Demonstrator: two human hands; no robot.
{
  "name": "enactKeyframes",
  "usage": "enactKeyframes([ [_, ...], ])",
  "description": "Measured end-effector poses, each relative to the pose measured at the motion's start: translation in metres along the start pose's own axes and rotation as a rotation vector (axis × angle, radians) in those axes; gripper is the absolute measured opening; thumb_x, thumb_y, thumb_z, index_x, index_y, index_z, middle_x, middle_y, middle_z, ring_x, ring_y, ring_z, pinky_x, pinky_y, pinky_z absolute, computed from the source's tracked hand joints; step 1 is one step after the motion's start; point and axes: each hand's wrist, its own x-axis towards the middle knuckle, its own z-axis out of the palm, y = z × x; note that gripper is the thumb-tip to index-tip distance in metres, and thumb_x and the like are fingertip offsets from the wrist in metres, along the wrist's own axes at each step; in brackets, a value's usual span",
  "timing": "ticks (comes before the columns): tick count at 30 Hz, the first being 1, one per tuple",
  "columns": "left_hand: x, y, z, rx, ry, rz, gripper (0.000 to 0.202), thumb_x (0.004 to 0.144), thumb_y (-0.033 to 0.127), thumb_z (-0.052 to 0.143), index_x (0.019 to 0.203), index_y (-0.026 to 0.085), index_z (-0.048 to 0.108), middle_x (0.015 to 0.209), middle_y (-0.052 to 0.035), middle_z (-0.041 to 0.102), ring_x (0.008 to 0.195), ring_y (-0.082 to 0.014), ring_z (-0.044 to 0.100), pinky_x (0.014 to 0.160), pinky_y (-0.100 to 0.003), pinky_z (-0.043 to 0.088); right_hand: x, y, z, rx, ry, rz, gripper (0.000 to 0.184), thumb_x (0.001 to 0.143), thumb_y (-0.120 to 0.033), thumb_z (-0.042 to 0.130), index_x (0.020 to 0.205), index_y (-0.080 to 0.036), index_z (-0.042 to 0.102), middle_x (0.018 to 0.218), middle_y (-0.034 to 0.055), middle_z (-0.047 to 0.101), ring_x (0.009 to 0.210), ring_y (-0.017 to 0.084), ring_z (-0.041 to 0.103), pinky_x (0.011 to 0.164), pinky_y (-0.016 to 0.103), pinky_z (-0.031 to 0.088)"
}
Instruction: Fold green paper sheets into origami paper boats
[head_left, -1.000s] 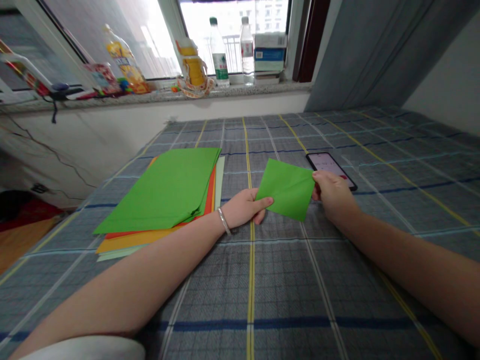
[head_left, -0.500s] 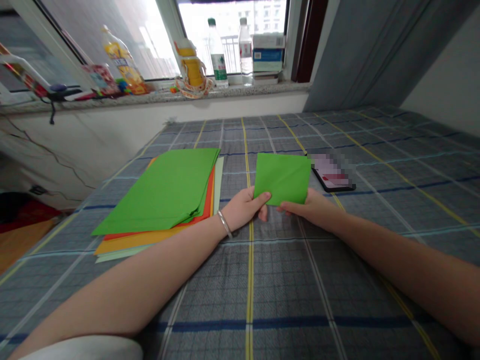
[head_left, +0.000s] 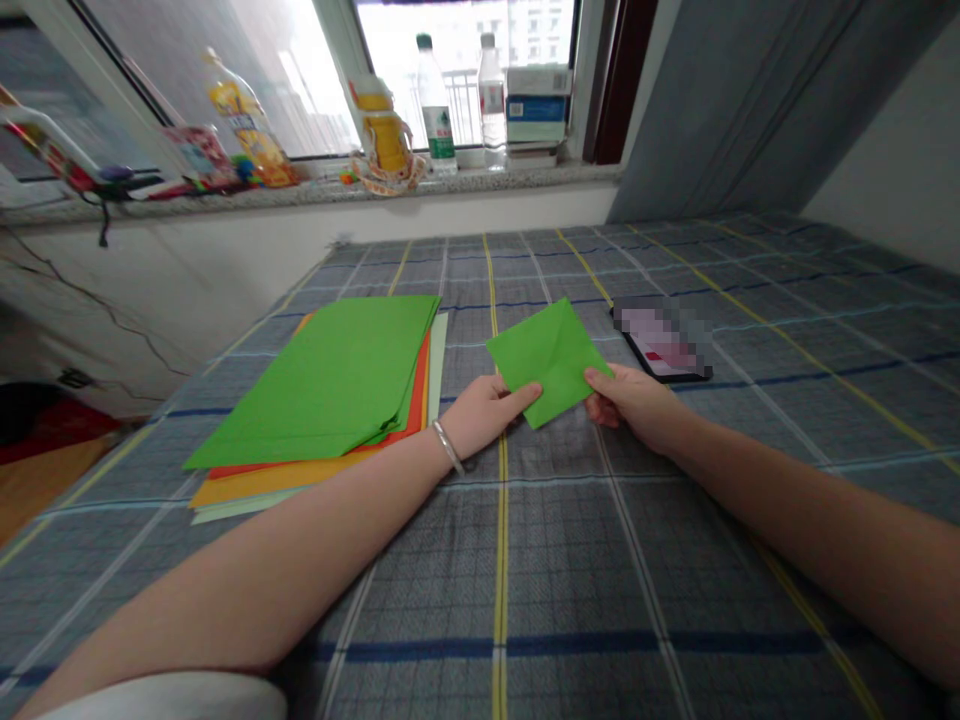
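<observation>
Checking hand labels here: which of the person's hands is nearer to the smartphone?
Right. The right hand is just on the near side of the smartphone; the left hand is farther off to its left, both holding the green paper square.

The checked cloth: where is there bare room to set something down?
Bare cloth lies between the forearms, nearer than the green paper square, and right of the phone. It is crowded between the paper stack and phone, where the left hand and right hand hold that square.
</observation>
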Motion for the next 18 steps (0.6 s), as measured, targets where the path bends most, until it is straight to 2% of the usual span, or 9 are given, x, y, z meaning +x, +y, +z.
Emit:
enactKeyframes([
  [2,0.001,0.001,-0.002,-0.095,0.092,-0.051,0.038,0.08,0.05,0.063,0.075,0.013,0.066,0.066,-0.0029,0.064,0.059,-0.0123,0.057,0.06,-0.025,0.049,0.0,-0.002,-0.004,-0.042,-0.041,0.027,0.047,0.072,-0.065,0.06,0.063,-0.021,0.047,0.048,-0.0037,0.051,0.041,0.008,0.04,0.04,0.024,0.028],
  [5,0.004,0.003,-0.004,-0.252,0.201,-0.094,0.028,0.079,0.04,0.067,0.084,0.013,0.063,0.071,-0.0019,0.065,0.056,-0.0096,0.058,0.054,-0.021,0.049,-0.001,-0.004,-0.01,-0.091,-0.114,0.088,0.043,0.074,-0.061,0.06,0.063,-0.02,0.048,0.047,-0.003,0.051,0.04,0.008,0.039,0.039,0.023,0.027],
  [8,0.006,0.005,-0.006,-0.224,0.239,-0.125,0.016,0.083,0.03,0.062,0.085,0.015,0.057,0.06,0.0027,0.061,0.044,-0.007,0.053,0.044,-0.018,0.043,-0.003,-0.008,-0.016,-0.127,-0.16,0.175,0.039,0.076,-0.056,0.06,0.065,-0.02,0.05,0.047,-0.0026,0.052,0.038,0.008,0.04,0.037,0.022,0.028],
  [10,0.005,0.006,-0.007,-0.131,0.203,-0.132,0.013,0.088,0.028,0.055,0.083,0.016,0.054,0.052,0.0041,0.057,0.038,-0.0066,0.049,0.039,-0.016,0.037,-0.003,-0.01,-0.018,-0.157,-0.175,0.221,0.036,0.079,-0.052,0.06,0.065,-0.02,0.051,0.048,-0.0016,0.053,0.039,0.008,0.043,0.036,0.021,0.029],
  [13,0.003,0.006,-0.008,0.017,0.12,-0.161,0.019,0.091,0.028,0.049,0.076,0.017,0.052,0.047,0.0036,0.055,0.036,-0.0063,0.045,0.038,-0.016,0.031,-0.004,-0.01,-0.018,-0.194,-0.128,0.24,0.028,0.081,-0.043,0.061,0.068,-0.02,0.053,0.054,0.0002,0.058,0.042,0.009,0.048,0.035,0.02,0.031],
  [16,0.001,0.007,-0.009,0.086,0.049,-0.159,0.019,0.088,0.029,0.052,0.075,0.016,0.056,0.048,0.004,0.055,0.037,-0.0053,0.041,0.039,-0.016,0.028,-0.003,-0.004,-0.017,-0.204,-0.012,0.155,0.018,0.081,-0.038,0.062,0.077,-0.02,0.057,0.059,-0.0012,0.058,0.042,0.009,0.047,0.033,0.02,0.033],
  [18,0.001,0.007,-0.008,0.036,-0.007,-0.117,0.014,0.085,0.028,0.054,0.083,0.015,0.061,0.054,0.0039,0.057,0.041,-0.0052,0.043,0.042,-0.017,0.03,-0.003,0.001,-0.015,-0.179,0.034,0.092,0.018,0.082,-0.039,0.061,0.084,-0.021,0.059,0.059,-0.0026,0.055,0.042,0.009,0.045,0.033,0.02,0.032],
])
